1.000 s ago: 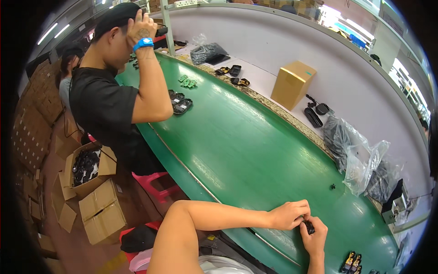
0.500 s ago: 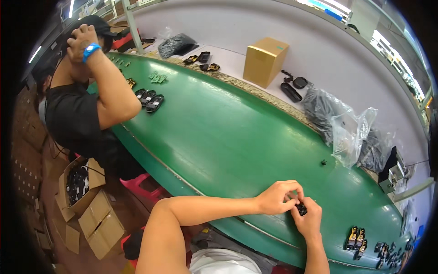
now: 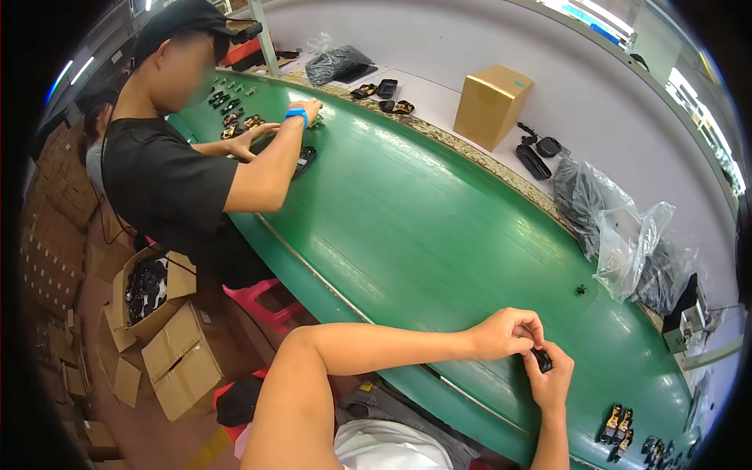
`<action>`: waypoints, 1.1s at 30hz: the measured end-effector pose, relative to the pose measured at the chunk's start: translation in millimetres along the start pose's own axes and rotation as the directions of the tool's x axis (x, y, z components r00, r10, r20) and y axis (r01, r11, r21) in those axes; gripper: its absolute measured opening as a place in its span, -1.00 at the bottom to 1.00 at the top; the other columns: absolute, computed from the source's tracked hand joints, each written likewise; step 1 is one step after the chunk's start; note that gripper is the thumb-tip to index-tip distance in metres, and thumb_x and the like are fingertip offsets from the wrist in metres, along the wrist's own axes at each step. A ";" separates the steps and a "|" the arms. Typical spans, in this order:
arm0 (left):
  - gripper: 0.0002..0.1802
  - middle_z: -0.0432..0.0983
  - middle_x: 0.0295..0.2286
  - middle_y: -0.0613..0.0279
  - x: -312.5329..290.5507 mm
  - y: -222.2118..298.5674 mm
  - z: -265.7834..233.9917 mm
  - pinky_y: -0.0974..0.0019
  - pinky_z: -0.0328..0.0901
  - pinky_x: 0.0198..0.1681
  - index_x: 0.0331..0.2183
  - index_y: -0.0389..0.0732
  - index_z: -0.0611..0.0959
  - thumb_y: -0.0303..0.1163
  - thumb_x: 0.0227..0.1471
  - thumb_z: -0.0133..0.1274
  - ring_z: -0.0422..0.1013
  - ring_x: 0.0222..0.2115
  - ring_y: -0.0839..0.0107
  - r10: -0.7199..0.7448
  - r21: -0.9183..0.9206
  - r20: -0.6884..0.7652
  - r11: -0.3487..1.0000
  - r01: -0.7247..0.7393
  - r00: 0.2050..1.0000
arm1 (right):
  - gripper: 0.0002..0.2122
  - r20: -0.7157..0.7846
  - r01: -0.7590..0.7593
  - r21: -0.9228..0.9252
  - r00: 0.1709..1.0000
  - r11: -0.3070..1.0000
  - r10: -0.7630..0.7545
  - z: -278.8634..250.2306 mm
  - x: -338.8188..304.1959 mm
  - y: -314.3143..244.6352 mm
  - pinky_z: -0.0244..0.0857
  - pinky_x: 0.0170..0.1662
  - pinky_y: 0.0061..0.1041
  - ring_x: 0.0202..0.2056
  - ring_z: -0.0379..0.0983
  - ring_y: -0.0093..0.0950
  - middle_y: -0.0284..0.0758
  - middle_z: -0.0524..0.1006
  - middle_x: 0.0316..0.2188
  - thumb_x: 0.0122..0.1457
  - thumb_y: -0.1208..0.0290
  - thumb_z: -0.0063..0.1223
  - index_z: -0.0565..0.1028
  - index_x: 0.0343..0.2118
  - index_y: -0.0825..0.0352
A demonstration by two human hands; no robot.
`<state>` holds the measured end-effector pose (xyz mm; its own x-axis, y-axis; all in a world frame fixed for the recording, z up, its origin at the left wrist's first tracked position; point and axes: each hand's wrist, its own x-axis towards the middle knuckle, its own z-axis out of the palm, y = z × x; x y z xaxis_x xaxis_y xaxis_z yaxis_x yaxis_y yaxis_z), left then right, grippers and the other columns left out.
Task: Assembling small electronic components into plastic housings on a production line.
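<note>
My right hand (image 3: pixel 553 376) is closed round a small black plastic part (image 3: pixel 542 359), held just above the green work surface (image 3: pixel 407 235). From the left, my left hand (image 3: pixel 507 334) reaches over to it with bent fingers and thumb drawn together at the part's upper edge. Whatever lies between those left fingertips is hidden. Past my hands, a tiny black piece (image 3: pixel 581 290) lies alone on the green surface. Near my right forearm sits a group of black-and-yellow assemblies (image 3: pixel 616 424), with several small black parts (image 3: pixel 658 450) beside them.
A co-worker in black (image 3: pixel 172 168) bends over parts at the far left. Along the back ledge stand a cardboard box (image 3: pixel 489 108), black housings (image 3: pixel 534 161) and plastic bags (image 3: pixel 619 239). Open cartons (image 3: pixel 160 290) and a pink stool (image 3: pixel 262 304) are on the floor at left.
The co-worker's raised arm has come down to the parts on the green surface. My hands stay together at the black part. The whole view has shifted slightly.
</note>
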<state>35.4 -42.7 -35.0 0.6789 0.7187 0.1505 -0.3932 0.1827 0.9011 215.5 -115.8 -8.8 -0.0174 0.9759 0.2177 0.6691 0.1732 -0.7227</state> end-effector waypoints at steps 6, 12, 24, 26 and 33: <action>-0.85 0.59 -0.25 0.08 -6.5 28.7 9.2 0.24 0.47 -0.15 -0.31 -0.31 0.61 -0.64 0.00 0.05 0.55 -0.23 0.22 0.270 0.458 0.151 0.833 -0.310 0.951 | -0.81 0.062 -0.068 -0.014 0.996 0.998 0.069 -7.2 -3.1 9.8 0.34 -0.34 -0.44 -0.48 0.51 -0.34 -0.19 0.59 -0.49 0.04 0.46 0.27 0.59 -0.32 0.46; -0.86 0.61 -0.29 0.10 -69.3 174.6 42.3 0.30 0.40 -0.43 -0.40 -0.30 0.70 -0.46 -0.04 0.13 0.51 -0.40 0.26 0.717 0.691 0.510 -0.012 -0.723 0.476 | -0.79 -0.030 0.018 0.070 0.999 0.997 -0.016 -4.1 5.3 5.9 0.37 -0.28 -0.49 -0.45 0.51 -0.45 -0.16 0.61 -0.45 0.07 0.47 0.24 0.61 -0.25 0.48; -0.82 0.58 -0.49 0.11 -86.2 194.2 82.9 0.31 0.38 -0.55 -0.54 -0.30 0.66 -0.39 -0.30 0.18 0.52 -0.53 0.28 0.728 0.803 0.521 -0.240 -0.545 0.447 | -0.82 0.032 -0.172 0.079 0.985 0.982 0.170 3.7 4.0 7.9 0.30 -0.38 -0.57 -0.52 0.44 -0.59 -0.34 0.58 -0.54 0.12 0.48 0.22 0.64 -0.23 0.42; -0.81 0.57 -0.52 0.12 -61.9 187.5 91.0 0.31 0.38 -0.57 -0.57 -0.29 0.65 -0.38 -0.34 0.18 0.52 -0.55 0.29 0.691 0.783 0.527 -0.169 -0.599 0.494 | -0.82 -0.033 -0.150 -0.038 0.988 0.988 0.149 -11.4 2.2 6.4 0.32 -0.39 -0.55 -0.53 0.45 -0.58 -0.34 0.58 -0.54 0.12 0.48 0.23 0.64 -0.23 0.42; -0.62 0.59 -0.24 0.02 111.6 60.0 53.2 0.04 0.45 -0.12 -0.21 -0.23 0.69 -0.48 -0.21 0.13 0.53 -0.19 -0.01 0.483 0.829 0.341 0.250 -0.500 0.807 | -0.81 0.064 -0.324 0.450 0.941 0.832 0.331 -19.7 6.8 20.6 0.20 -0.65 -0.63 -0.64 0.36 -0.66 -0.41 0.49 -0.53 0.30 0.40 0.11 0.61 -0.22 0.45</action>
<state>120.5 12.7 57.5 0.5690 0.4391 0.6952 0.0761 -0.8700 0.4872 243.8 -108.2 -9.2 0.1576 0.9845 -0.0765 0.2284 -0.1117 -0.9671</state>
